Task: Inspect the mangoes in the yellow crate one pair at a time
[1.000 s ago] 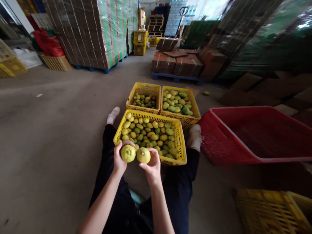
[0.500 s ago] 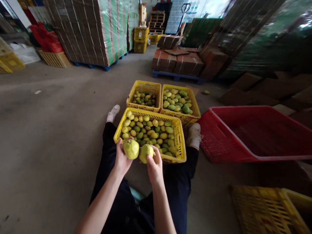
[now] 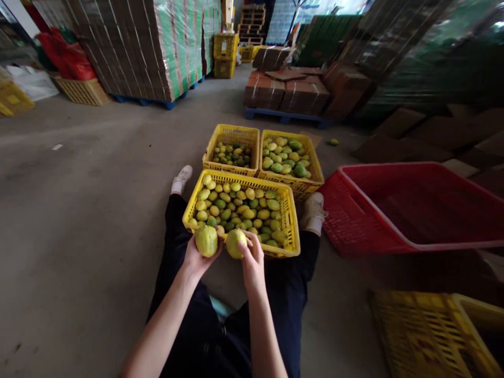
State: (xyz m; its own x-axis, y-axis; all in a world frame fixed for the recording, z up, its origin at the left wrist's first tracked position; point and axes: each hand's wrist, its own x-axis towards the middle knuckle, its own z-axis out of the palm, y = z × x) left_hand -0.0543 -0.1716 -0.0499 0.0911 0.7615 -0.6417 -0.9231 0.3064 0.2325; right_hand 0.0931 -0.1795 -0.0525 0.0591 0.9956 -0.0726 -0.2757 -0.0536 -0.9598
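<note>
My left hand (image 3: 198, 261) is closed round a yellow-green lemon (image 3: 206, 241) from below, palm side up. A second, rounder-looking lemon (image 3: 235, 243) is gripped by the fingers and thumb of my right hand (image 3: 253, 261). The two fruits are held side by side, slightly apart, over the near edge of a yellow plastic crate (image 3: 294, 231). Many yellow and green lemons (image 3: 248, 213) lie in that crate, between my feet. Behind it stand a yellow crate with smaller-looking fruit (image 3: 238, 132) and another with larger-looking fruit (image 3: 311, 186).
A big red crate (image 3: 338, 220) stands at my right, with a yellow crate (image 3: 421, 331) nearer me. Strapped cartons (image 3: 305, 97) on a blue pallet (image 3: 285, 116) are beyond the crates. Wrapped stacks (image 3: 118, 47) rise at the left. A single fruit (image 3: 333, 142) lies on the floor.
The left-hand lemon has turned to show its side and shifted slightly left. Both fruits stay gripped. The whole view has tilted a little downward.
</note>
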